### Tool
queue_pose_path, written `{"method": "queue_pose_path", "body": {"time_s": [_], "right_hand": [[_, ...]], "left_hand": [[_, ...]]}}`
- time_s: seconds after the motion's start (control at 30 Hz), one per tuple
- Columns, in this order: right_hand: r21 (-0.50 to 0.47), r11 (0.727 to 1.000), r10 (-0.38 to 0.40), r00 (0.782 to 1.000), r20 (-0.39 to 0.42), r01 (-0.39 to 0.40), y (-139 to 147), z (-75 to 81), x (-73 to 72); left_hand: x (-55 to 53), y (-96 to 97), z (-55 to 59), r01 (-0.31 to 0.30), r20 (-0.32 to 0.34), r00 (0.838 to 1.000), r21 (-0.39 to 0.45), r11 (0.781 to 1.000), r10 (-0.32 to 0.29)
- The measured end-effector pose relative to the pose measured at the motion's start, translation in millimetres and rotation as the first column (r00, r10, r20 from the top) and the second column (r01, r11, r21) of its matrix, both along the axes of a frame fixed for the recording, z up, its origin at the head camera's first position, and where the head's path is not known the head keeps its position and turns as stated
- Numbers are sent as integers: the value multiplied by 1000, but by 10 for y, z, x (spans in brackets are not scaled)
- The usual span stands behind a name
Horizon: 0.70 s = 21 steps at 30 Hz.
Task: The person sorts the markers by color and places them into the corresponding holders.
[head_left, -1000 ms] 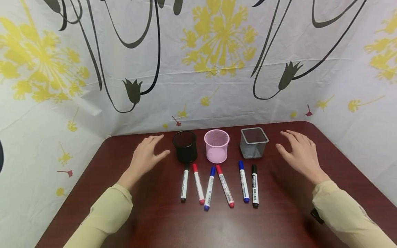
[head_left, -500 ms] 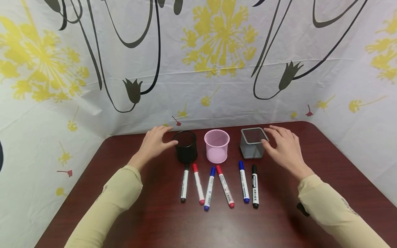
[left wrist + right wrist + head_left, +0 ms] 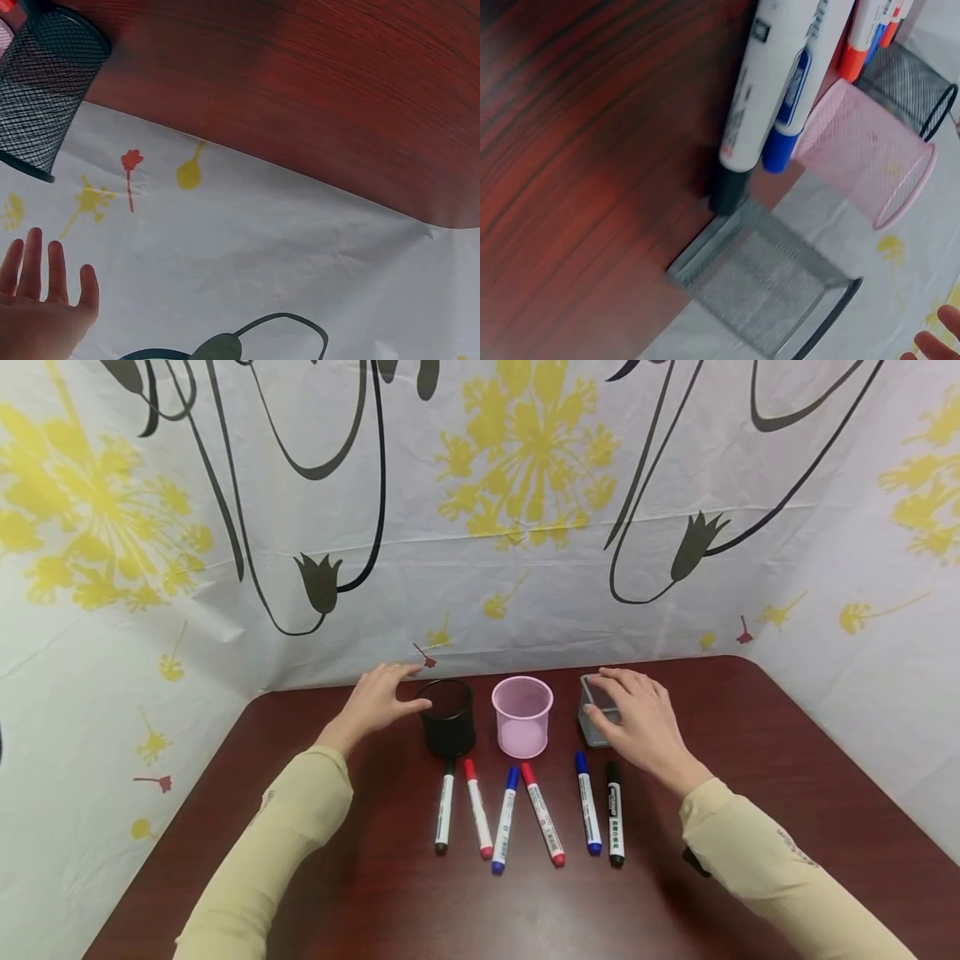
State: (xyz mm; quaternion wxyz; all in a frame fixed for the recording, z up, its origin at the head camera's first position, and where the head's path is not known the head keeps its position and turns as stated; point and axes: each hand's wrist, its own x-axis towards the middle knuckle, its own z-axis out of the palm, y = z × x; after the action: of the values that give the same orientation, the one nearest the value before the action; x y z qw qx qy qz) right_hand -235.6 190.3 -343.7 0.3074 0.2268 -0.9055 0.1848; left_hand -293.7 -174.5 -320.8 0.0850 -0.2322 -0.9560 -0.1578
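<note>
My left hand (image 3: 378, 703) hovers beside the black round mesh pen holder (image 3: 447, 727), thumb tip overlapping its rim; the fingers spread loosely, and in the left wrist view the hand (image 3: 49, 300) holds nothing. My right hand (image 3: 637, 718) is over the grey square mesh pen holder (image 3: 594, 729), partly covering it in the head view. Only some fingertips of that hand (image 3: 937, 337) show in the right wrist view, apart from the grey holder (image 3: 761, 285). A pink round mesh pen holder (image 3: 522, 727) stands between the two.
Several whiteboard markers lie in a row before the holders, among them a black marker (image 3: 615, 814), a blue marker (image 3: 588, 802) and a red marker (image 3: 543, 814). The dark red table (image 3: 480, 910) meets a patterned white cloth (image 3: 420, 568) at the back and sides.
My right hand has moved left, from beside the grey pen holder to over it. My left hand has moved right, up to the black pen holder. Holders and markers stay put.
</note>
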Motion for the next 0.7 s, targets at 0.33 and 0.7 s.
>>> {"method": "queue_pose_path", "body": {"time_s": [0.33, 0.7], "right_hand": [[64, 988, 143, 990, -12, -142, -428, -60, 3], [145, 937, 317, 948, 26, -318, -865, -207, 108]], "left_hand": [[-121, -26, -69, 48, 70, 996, 5, 999, -48], [-119, -13, -133, 52, 80, 996, -27, 998, -49]]}}
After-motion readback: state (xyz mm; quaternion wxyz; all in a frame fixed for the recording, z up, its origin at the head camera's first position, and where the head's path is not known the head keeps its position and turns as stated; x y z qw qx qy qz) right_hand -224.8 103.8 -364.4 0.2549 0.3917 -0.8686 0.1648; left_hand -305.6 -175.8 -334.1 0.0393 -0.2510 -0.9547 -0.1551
